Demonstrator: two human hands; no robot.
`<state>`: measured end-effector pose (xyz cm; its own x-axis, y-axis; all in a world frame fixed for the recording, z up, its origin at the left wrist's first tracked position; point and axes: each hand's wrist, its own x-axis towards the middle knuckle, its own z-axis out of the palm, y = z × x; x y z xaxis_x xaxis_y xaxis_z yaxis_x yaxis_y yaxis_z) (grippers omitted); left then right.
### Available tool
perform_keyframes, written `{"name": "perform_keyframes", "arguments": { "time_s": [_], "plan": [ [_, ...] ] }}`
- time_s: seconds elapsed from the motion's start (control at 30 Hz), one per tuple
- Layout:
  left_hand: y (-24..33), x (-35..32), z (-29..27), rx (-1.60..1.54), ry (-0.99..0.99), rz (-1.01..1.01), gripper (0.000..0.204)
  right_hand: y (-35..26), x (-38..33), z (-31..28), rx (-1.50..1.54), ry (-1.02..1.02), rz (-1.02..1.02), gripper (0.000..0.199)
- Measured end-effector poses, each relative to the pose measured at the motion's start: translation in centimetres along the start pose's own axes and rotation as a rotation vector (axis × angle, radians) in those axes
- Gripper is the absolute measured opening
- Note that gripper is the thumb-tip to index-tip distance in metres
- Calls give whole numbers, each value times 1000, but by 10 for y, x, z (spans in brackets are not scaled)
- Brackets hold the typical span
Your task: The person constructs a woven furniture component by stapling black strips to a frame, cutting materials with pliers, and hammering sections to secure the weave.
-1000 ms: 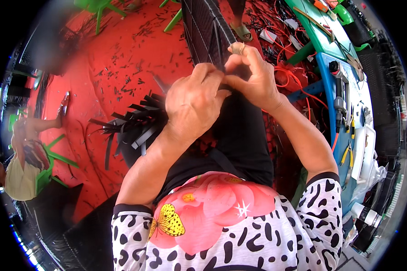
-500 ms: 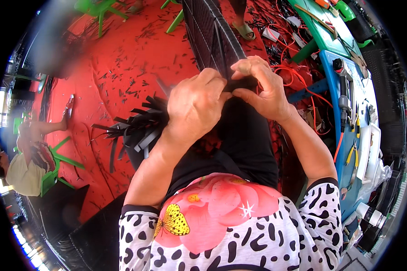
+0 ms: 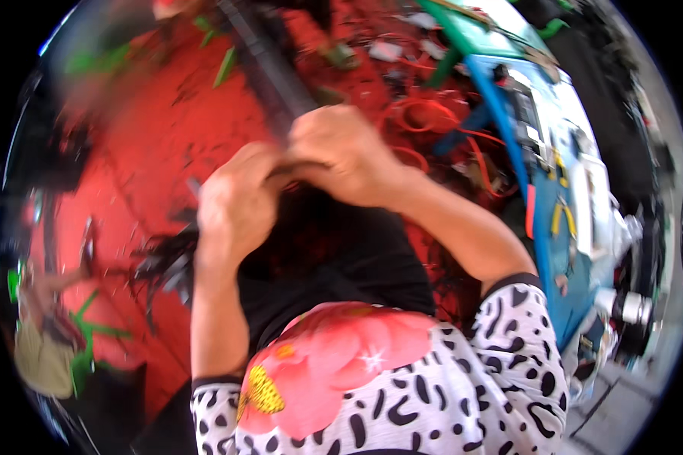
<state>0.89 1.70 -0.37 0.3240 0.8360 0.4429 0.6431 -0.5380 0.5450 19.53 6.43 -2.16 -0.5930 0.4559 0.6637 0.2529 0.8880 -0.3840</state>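
A long black bundle [image 3: 269,64] of thin strands runs from the top of the view down toward my lap. My left hand [image 3: 235,208] and my right hand [image 3: 341,155] meet on its lower end, both closed around it, knuckles up. The picture is blurred, so the fingers' exact hold is unclear. Below the hands the bundle passes out of sight against my dark clothing.
A red floor [image 3: 144,152] lies under me, strewn with black scraps [image 3: 163,265]. A blue and green workbench [image 3: 539,144] with tools stands at the right. Orange cable coils [image 3: 425,117] lie beside it. Another person [image 3: 42,341] sits at the lower left.
The view has swung and blurred. Both hands have shifted lower and left in the picture, still closed on the black bundle.
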Motion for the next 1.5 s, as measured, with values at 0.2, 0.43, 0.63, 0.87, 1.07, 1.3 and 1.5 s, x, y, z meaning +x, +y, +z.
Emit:
{"name": "perform_keyframes", "arguments": {
  "time_s": [0.2, 0.43, 0.63, 0.87, 1.07, 1.3, 1.5],
  "plan": [
    [7, -4, -4, 18, -55, -13, 16, 38, -50, -65, -247, 368, 276, 31],
    [12, -5, -4, 74, -38, -7, 19, 147, -142, -214, -936, 3, 1554, 79],
    [15, 6, -1, 30, -97, -21, 20, 231, -241, -277, -903, -177, 1539, 55],
    [8, -1, -7, 46, -111, -28, 20, 201, -217, -263, -1088, -242, 1435, 53],
    [0, -9, -5, 81, -74, 27, 19, 74, -128, -245, -314, -2, 1274, 29],
    [-11, -12, 0, 57, -17, 82, 18, -78, -33, -170, 86, -93, 1099, 26],
    [-14, -12, 1, 5, 13, 73, 16, -136, -1, -132, 438, -155, 1209, 17]
  ]
}}
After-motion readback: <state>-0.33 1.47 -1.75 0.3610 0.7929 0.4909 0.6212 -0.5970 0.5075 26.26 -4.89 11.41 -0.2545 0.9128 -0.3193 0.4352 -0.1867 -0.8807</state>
